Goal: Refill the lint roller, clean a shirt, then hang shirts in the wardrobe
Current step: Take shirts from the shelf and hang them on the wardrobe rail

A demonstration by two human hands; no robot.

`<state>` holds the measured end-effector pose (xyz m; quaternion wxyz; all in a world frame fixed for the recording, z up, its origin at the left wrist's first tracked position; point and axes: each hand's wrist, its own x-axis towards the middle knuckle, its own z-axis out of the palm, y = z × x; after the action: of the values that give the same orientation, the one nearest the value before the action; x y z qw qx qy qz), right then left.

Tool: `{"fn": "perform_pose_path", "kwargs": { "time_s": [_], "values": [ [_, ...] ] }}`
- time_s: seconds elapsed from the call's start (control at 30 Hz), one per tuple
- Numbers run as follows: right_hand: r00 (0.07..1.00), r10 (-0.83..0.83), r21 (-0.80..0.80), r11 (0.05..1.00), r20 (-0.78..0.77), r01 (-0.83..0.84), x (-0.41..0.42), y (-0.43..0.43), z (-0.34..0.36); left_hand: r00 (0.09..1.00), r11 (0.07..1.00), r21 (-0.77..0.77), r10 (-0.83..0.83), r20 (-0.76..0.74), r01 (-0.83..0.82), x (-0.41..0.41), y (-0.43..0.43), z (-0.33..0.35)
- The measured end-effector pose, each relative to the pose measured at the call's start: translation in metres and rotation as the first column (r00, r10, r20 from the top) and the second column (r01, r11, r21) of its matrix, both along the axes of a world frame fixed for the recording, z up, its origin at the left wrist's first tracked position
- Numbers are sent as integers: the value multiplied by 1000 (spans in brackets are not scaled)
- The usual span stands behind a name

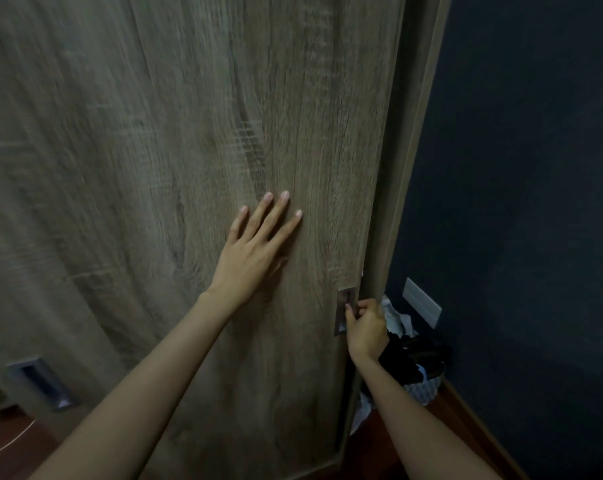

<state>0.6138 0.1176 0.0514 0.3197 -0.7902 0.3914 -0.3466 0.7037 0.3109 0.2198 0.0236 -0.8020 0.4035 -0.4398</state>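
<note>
Two bare hands up; right hand curled, fingers hooked in the recessed handle at the wardrobe door right edge; left hand spread flat on the panel; a second handle bottom-left, blurred; beyond, a laundry basket, partly hidden.

The left hand lies flat on the wardrobe door; the right hand curls into its recessed handle.

Grey-brown woodgrain wardrobe door, upright, nearly shut.
</note>
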Motion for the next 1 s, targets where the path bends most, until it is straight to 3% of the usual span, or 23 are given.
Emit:
{"fn": "perform_pose_path", "kwargs": {
  "time_s": [0.1, 0.2, 0.27, 0.4, 1.0],
  "values": [
    [995, -94, -50, 994, 37, 96, -3, -7, -1, 1000, 1000, 4, 5, 3, -5, -1, -5, -2],
    [985, -149, 68, 987, 84, 143, -1, -11, -2, 1000, 1000, 13, 16, 7, -16, -2, -11, -2],
    [990, -105, 141, 986, 96, 91, 0, -16, -3, 1000, 1000, 16, 20, 10, -20, -1, -14, -2],
    [999, 7, 128, 992, 48, -13, -2, -28, -5, 1000, 1000, 14, 28, 1, -28, -2, -20, -3],
    [988, 141, 90, 987, -61, -135, -11, -53, -5, 997, 998, -15, 67, -37, -67, -9, -38, -10]
  ]
}}
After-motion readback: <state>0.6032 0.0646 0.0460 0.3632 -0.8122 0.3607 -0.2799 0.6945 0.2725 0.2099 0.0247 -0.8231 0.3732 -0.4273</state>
